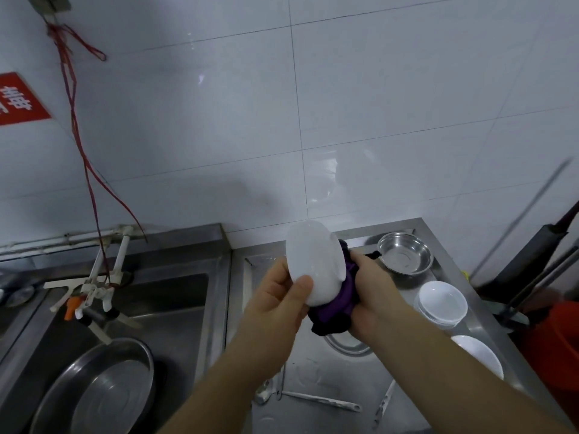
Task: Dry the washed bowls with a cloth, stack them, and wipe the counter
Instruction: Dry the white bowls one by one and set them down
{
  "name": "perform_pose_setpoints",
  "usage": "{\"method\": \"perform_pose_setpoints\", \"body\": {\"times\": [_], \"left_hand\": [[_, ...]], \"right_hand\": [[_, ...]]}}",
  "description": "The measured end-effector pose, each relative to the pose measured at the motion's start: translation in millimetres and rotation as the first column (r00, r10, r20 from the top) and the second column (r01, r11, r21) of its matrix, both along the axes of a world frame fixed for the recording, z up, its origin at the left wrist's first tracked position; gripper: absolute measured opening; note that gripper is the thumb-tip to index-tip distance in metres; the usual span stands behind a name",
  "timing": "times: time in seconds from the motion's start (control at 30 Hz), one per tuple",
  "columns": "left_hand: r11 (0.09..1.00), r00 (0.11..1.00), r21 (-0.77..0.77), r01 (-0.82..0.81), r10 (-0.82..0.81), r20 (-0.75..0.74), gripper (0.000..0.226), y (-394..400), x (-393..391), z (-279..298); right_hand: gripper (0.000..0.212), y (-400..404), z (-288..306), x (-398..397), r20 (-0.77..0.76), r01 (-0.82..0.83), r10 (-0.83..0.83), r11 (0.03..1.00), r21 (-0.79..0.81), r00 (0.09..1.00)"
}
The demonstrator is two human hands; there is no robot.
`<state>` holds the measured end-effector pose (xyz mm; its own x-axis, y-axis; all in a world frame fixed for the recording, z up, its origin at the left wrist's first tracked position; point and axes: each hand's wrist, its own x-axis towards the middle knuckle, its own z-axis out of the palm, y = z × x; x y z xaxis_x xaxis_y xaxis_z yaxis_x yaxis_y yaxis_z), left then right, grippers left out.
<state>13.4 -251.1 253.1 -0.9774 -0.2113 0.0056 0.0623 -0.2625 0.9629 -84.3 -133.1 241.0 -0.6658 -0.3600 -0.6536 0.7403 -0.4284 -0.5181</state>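
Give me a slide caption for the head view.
Left hand holds white bowl; right hand dries it with purple cloth.

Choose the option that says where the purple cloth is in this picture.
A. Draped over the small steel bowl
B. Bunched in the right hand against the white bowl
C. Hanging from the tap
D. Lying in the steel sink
B: the purple cloth is gripped by the right hand against the white bowl, which the left hand holds.

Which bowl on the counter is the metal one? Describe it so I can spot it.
Start at the steel counter right of the sink. At its far right corner, by the tiled wall, sits the metal bowl. It is shiny steel and stands alone; the nearer bowls are white.
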Motion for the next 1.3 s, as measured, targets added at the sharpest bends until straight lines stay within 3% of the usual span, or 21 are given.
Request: {"method": "perform_pose_setpoints", "body": {"times": [0.17,0.33,0.43,0.63,0.77,0.83,0.9,1.0,1.07,1.23,1.3], "left_hand": [[0.980,0.998,-0.190,0.053,-0.059,-0.027,0.038,5,0,-2],[0.998,0.998,0.050,0.035,-0.038,0.052,0.030,-11,-2,2],[0.999,0.999,0.025,0.024,-0.025,0.037,0.029,-8,0,0],[0.967,0.990,-0.213,-0.138,0.133,-0.036,0.024,8,0,-10],[0.906,0.984,-0.386,-0.175,0.152,-0.089,0.020,6,-3,-10],[0.870,0.980,-0.451,-0.198,0.180,-0.084,0.019,0,-3,-12],[0.860,0.978,-0.469,-0.201,0.203,-0.047,0.020,-6,-2,-16],[0.923,0.992,-0.372,-0.098,0.122,0.041,0.023,-11,3,-20],[0.956,0.996,-0.291,-0.030,0.051,0.067,0.024,-17,8,-21],[0.966,0.988,-0.223,0.133,-0.112,0.106,0.028,-32,16,-22],[0.963,0.988,-0.232,0.139,-0.117,0.104,0.027,-31,18,-26]], "right_hand": [[0.043,2,1,1,-0.003,-0.010,0.010,1.000,-0.011,1.000],[0.036,10,-1,0,-0.033,0.021,-0.019,0.998,0.053,0.999],[0.035,7,-4,6,-0.025,0.043,-0.041,0.997,0.064,0.999],[0.029,-2,-9,31,-0.009,0.009,-0.009,0.999,0.038,1.000],[0.017,-4,-7,49,-0.141,0.095,-0.080,0.990,0.104,0.987],[0.009,-3,-7,56,-0.279,0.169,-0.114,0.968,0.183,0.954],[0.015,0,-5,59,-0.480,0.227,-0.050,0.920,0.318,0.876],[0.022,8,-5,55,-0.763,0.336,0.120,0.847,0.412,0.635],[0.022,13,-5,48,-0.811,0.338,0.188,0.839,0.425,0.554],[0.025,24,-12,30,-0.771,0.301,0.291,0.798,0.523,0.567],[0.015,21,-18,31,-0.758,0.300,0.292,0.790,0.535,0.583]]}}
